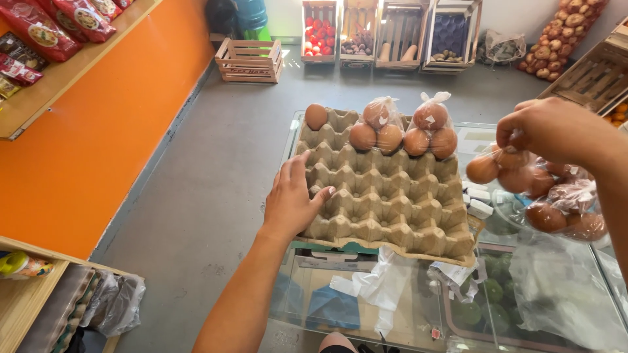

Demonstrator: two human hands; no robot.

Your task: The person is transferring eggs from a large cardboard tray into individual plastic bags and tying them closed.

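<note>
A glass counter [297,131] is carrying a grey pulp egg tray [386,196], which is lying flat with its cups facing up so that eggs can sit without rolling. Along its far row, two knotted clear bags of brown eggs [405,127] are resting in the cups beside one loose egg [316,116]. The left hand [293,199] is lying palm down with fingers spread on the tray's near-left corner, seemingly steadying it. The right hand [553,131] is pinching the gathered necks of more egg bags [523,180], which are hanging beside the tray's right edge; how many bags is hard to tell.
</note>
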